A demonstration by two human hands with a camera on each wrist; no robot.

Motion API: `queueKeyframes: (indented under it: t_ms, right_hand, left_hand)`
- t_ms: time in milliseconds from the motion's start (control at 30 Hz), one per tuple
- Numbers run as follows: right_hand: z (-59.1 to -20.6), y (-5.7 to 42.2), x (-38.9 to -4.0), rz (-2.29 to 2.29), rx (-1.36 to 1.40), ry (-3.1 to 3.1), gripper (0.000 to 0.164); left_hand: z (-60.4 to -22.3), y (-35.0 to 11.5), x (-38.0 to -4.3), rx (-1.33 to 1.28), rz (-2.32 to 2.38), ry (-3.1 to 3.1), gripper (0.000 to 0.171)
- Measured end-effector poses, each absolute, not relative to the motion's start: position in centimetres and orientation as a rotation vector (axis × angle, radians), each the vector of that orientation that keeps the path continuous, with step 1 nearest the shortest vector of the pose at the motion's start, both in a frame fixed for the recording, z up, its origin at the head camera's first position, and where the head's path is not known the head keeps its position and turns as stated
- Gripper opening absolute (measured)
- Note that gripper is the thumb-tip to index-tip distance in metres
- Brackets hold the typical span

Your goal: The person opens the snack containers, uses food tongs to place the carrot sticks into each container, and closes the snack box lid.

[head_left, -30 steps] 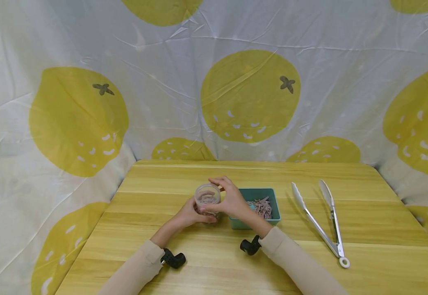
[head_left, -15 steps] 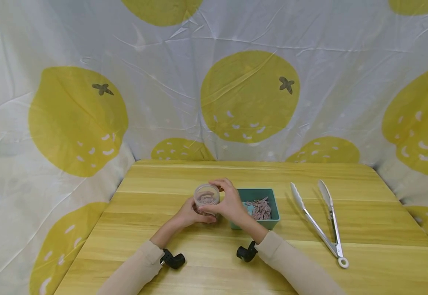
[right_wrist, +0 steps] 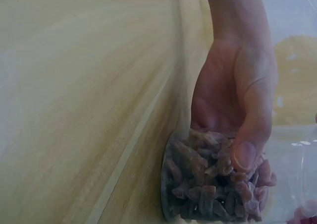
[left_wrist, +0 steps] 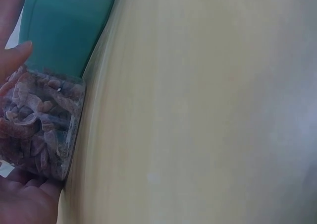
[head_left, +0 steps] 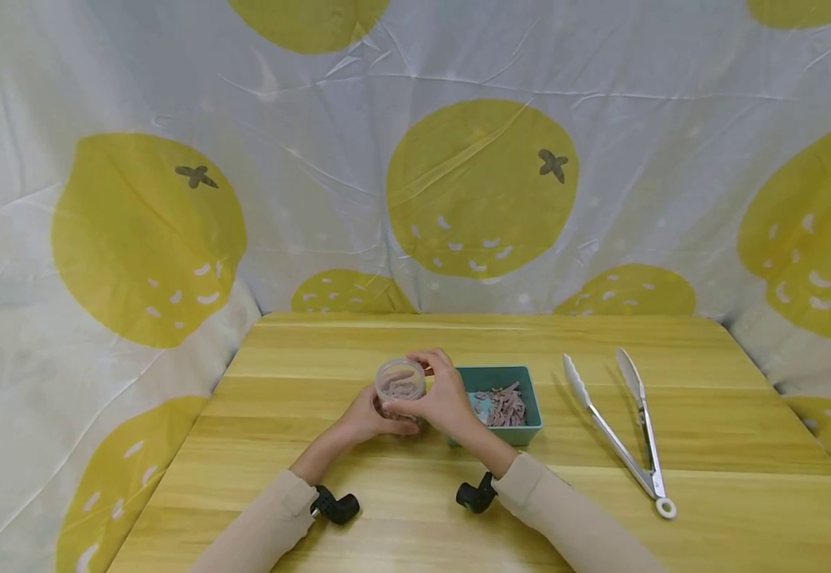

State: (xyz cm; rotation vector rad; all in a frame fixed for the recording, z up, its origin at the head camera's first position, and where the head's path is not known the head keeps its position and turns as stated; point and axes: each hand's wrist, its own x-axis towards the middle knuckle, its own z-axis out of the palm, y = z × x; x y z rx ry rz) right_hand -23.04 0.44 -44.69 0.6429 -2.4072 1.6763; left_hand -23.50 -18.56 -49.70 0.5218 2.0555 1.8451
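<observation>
A clear round jar of purplish-brown dried strips stands on the table, left of the teal box. My left hand grips its lower part from the left; in the right wrist view, the left thumb lies across the jar's side. Around the upper rim curl the fingers and thumb of my right hand. Through the jar wall in the left wrist view, strips fill the lower part. Whether a clear lid covers the mouth, I cannot tell.
The teal box holds more strips and something pale blue, partly behind my right wrist. Metal tongs lie spread on the right side of the wooden table. A lemon-patterned curtain hangs behind.
My right wrist and sleeve have shifted slightly left and down, uncovering more of the teal box. Both hands still hold the jar, which has hardly moved.
</observation>
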Motion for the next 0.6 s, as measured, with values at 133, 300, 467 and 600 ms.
queueKeyframes:
  t_ms: [133, 300, 467, 600]
  right_hand:
    - [-44.5, 0.6, -22.9, 1.678, 0.648, -2.450, 0.080]
    - [-44.2, 1.2, -23.1, 1.651, 0.707, -2.474, 0.084]
    - [-42.8, 3.0, -23.2, 1.632, 0.735, -2.487, 0.082]
    - [-41.4, 5.6, -23.2, 1.563, 0.707, -2.527, 0.077]
  left_hand:
    - [-49.6, -18.7, -23.5, 0.561, 1.832, 2.069, 0.085]
    - [-49.3, -19.2, -23.6, 0.579, 1.827, 2.078, 0.097]
    - [-48.8, -20.2, -23.8, 0.661, 1.716, 2.175, 0.101]
    - [-47.9, -21.5, -23.7, 0.676, 1.581, 2.297, 0.100]
